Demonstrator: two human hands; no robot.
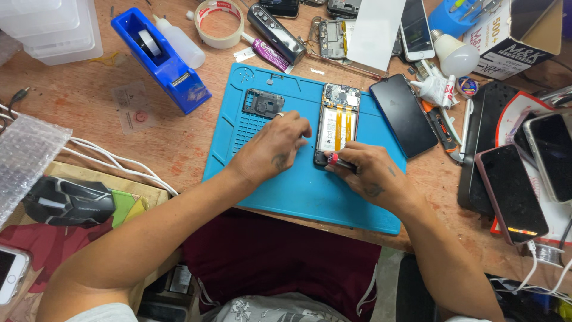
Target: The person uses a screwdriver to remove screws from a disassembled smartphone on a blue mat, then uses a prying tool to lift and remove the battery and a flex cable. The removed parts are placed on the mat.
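- The opened phone (pixel 337 124) sits back-off on the blue work mat (pixel 310 191), pretty much dead centre of the bench, with a white battery and two orange ribbon strips showing inside.
- Left hand (pixel 273 149) rests on the mat at the phone's 9 o'clock, fingers curled in narrow and touching the phone's left edge; it's pressing, not really gripping anything.
- Right hand (pixel 374 176) is at the phone's 5 o'clock, fingers pinched tight round a small red-tipped tool (pixel 338 160) whose end meets the phone's bottom corner.
- A dark camera-frame piece (pixel 263 102) lies on the mat at the phone's 10 o'clock, just beside the left hand.
- A black phone (pixel 404 114) lies face down at 3 o'clock, half off the mat.
- Blue tape dispenser (pixel 162 58) sits at 10 o'clock, well apart, next to a roll of tan tape (pixel 219 24) with a red-and-white core label.
- A white cardboard box (pixel 506 42) with dark print is up at 2 o'clock, beside a white bulb (pixel 456 56).
- Bubble wrap (pixel 24 158) and a black mouse (pixel 70 201) are out at 8 to 9 o'clock.
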